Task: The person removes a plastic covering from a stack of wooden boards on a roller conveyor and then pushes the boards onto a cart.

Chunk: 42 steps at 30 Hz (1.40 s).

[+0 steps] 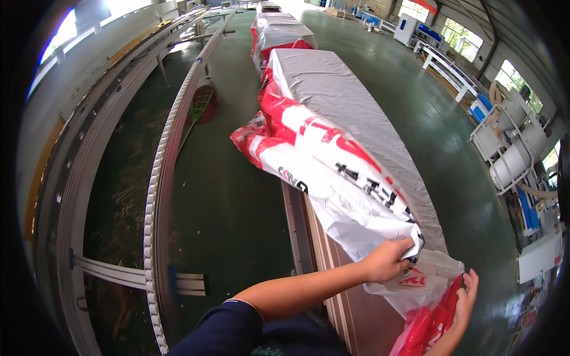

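Note:
A large plastic wrapping sheet (332, 160), white and red with dark print, lies bunched and partly lifted over a long stack of brown panels (374, 314). My left hand (389, 261) is closed on a gathered edge of it, the arm reaching across the stack from the lower left. At the stack's right side, my right hand (466, 299) has its fingers bent around the red part of the sheet; its thumb is hidden. A greyish stretch of covering (356, 101) lies over the farther top of the stack.
More wrapped stacks (282, 32) stand in line beyond. Along the left runs a roller conveyor rail (169, 142), with a green mesh tool (200, 107) on the green floor (231, 237) beside it. White machinery (510, 148) lines the right wall.

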Available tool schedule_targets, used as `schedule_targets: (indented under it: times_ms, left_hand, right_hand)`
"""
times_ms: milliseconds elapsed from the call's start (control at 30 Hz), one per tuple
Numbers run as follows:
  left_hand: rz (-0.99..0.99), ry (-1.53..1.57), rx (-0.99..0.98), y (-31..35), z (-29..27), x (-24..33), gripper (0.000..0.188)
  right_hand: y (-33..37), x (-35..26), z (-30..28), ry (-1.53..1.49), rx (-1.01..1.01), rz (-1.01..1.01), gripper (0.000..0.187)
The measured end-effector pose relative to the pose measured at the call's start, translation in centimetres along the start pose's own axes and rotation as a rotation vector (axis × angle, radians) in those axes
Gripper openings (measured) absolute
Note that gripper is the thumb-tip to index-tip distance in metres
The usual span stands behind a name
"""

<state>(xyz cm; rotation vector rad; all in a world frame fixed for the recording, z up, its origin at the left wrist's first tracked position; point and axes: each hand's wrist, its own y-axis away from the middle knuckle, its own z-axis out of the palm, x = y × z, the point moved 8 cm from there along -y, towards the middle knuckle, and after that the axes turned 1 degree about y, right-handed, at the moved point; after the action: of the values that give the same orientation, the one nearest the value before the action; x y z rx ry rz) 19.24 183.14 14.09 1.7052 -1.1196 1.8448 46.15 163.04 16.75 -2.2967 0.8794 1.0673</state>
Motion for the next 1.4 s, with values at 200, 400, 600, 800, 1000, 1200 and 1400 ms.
schedule_targets:
  times_ms: [200, 400, 600, 800, 1000, 1200, 1400]
  left_hand:
    - [-0.023, -0.039, -0.183, -1.9, 4.3, -5.4, 0.025]
    - [-0.219, 0.381, -0.679, 3.2, -0.7, -10.7, 0.068]
    - [-0.673, 0.566, 0.311, 6.8, -28.3, -25.8, 0.033]
    - [-1.161, 0.814, 0.909, 8.1, -43.9, -39.4, 0.098]
    - [-0.694, 1.316, 0.761, -2.8, -45.7, -43.5, 0.085]
    - [-0.689, 1.134, 0.972, -3.0, -51.2, -47.9, 0.045]
    - [-0.374, 1.024, 1.167, -0.8, -63.5, -42.8, 0.026]
  right_hand:
    - [0.4, -16.5, 18.3, 0.224, -0.369, -0.479, 0.073]
    - [-4.4, -13.2, 28.6, 0.910, -0.645, -0.323, 0.071]
    - [-7.5, -7.0, 27.9, 0.909, -0.527, -0.202, 0.020]
    - [-9.6, -5.9, 29.4, 0.902, -0.376, -0.043, 0.023]
    - [-8.1, -5.5, 28.7, 0.933, -0.340, 0.036, 0.028]
    - [-7.7, -8.1, 30.1, 0.805, -0.315, 0.084, 0.021]
    - [-8.0, -15.2, 34.6, 0.565, -0.297, -0.101, 0.014]
